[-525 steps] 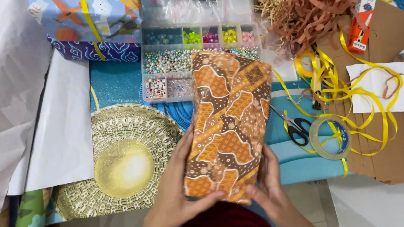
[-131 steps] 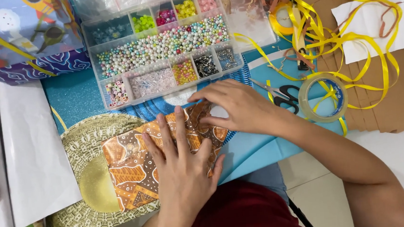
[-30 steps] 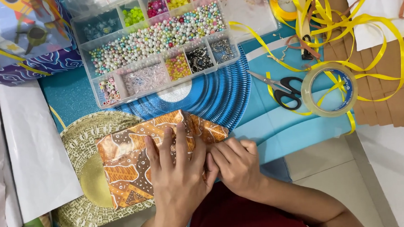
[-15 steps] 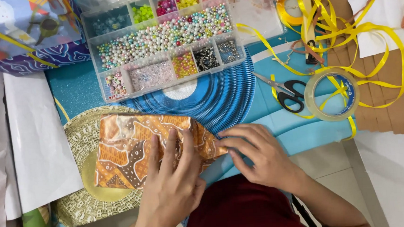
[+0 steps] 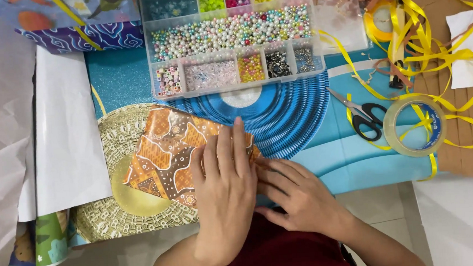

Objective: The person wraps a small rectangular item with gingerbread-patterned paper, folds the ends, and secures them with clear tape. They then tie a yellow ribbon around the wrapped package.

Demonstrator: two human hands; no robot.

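Observation:
A parcel wrapped in orange and brown patterned paper (image 5: pixel 166 153) lies tilted on a round gold mat (image 5: pixel 115 211). My left hand (image 5: pixel 223 188) presses flat on its right half, fingers spread and pointing away from me. Right beside it, my right hand (image 5: pixel 297 192) rests with its fingertips against the parcel's right end, which both hands hide. Neither hand grips anything.
A clear bead box (image 5: pixel 230 35) with several compartments stands behind the parcel on a blue ribbed round mat (image 5: pixel 290 113). Black scissors (image 5: pixel 364 114), a tape roll (image 5: pixel 414 127) and tangled yellow ribbon (image 5: pixel 434 55) lie right. White paper sheets (image 5: pixel 67 138) lie left.
The parcel has turned a little and sits further onto the gold mat. My right hand has drawn in close beside my left at the parcel's right end.

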